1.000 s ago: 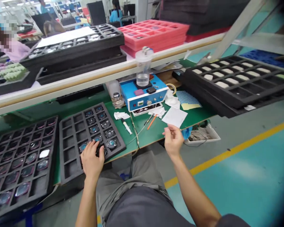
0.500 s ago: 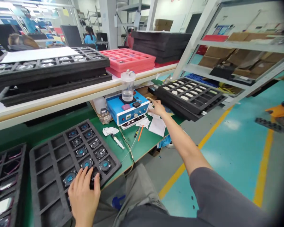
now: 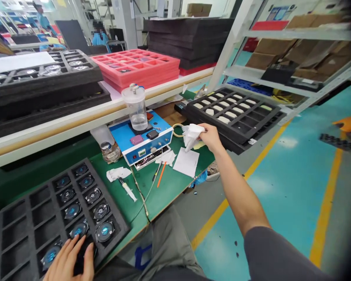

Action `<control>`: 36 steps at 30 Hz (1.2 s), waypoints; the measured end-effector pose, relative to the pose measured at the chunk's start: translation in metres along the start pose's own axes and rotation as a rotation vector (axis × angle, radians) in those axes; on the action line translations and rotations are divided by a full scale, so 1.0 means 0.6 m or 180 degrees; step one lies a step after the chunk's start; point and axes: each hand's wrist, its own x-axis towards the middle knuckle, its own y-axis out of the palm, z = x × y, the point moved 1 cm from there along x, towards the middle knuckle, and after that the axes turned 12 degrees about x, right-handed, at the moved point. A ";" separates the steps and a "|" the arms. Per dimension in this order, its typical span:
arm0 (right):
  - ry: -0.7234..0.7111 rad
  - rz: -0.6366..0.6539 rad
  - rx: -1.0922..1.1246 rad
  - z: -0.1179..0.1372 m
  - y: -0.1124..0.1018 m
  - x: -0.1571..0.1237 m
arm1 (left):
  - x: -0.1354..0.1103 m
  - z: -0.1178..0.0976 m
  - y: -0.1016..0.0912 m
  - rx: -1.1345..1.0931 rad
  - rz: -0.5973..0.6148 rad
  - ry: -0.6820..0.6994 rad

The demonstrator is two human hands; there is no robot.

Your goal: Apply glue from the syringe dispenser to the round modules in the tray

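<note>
Green bench [image 3: 163, 195] under a long shelf, in a workshop with racks and a teal floor marked by yellow lines. Right hand [image 3: 210, 136], arm stretched far forward and to the right, pinches a crumpled white cloth [image 3: 191, 134] between thumb and fingers; the cloth hangs clear of the bench, just beside the blue unit [image 3: 140, 142] and in front of the far tray [image 3: 234, 113] of pale parts. Wrist is nearly straight, palm turned leftward, elbow low over the floor. Left hand [image 3: 68, 263] lies flat, fingers spread and slightly curled, on the near corner of the foam tray [image 3: 32, 226]; its fingertips touch or cover one round part [image 3: 82, 255], though whether they grip it cannot be told. Neighbouring cells hold more round parts with blue centres. Between the hands lie a syringe [image 3: 127, 189], an orange pen [image 3: 161, 175], a flat white sheet [image 3: 186, 162] and a scrap of tissue [image 3: 118, 173]. A clear jar [image 3: 136, 107] stands on the blue unit.

Judgement on good practice: keep the pinch on the cloth firm but small, so a clean fold stays free; bring it back low over the bench, clear of the jar and the pen; hold the left palm steady so the tray does not slide and the part stays seated in its cell.
</note>
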 end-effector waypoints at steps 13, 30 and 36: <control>0.0703 0.0611 0.1799 0.021 0.028 -0.120 | 0.047 -0.101 -0.057 -0.0591 -0.0598 -0.0480; 0.2007 0.0734 0.2630 0.056 0.124 -0.243 | 0.197 -0.341 0.056 -0.3197 0.0888 -0.1169; 0.1822 0.0828 0.2110 0.051 0.093 -0.243 | 0.198 -0.314 0.057 -0.3429 0.0655 -0.1445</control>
